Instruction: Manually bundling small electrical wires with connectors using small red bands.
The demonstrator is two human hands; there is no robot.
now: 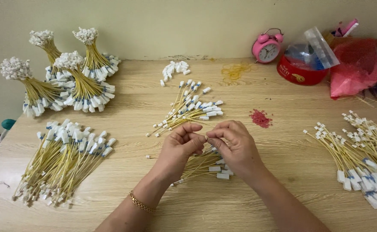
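Yellow wire, thin as a straw, is what the two hands seem to work on, but the piece pinched between them is nearly hidden: only a tiny pale speck (pixel 206 137) shows where the fingertips meet, and what it is cannot be made out. The left hand (pixel 180 146) and right hand (pixel 234 144) are raised just above the table, thumbs and forefingers pressed together on that speck, knuckles bent, wrists angled inward; a gold bracelet (pixel 141 203) circles the left wrist. Beneath the palms lies a loose bundle of yellow leads (pixel 201 165) with white plastic ends, partly covered by the hands. Just beyond is a fanned pile (pixel 188 109) of the same leads. On the pale wood-grain table (pixel 283 189), a heap (pixel 64 161) lies to the left and another (pixel 360 159) is cut off at the right edge.
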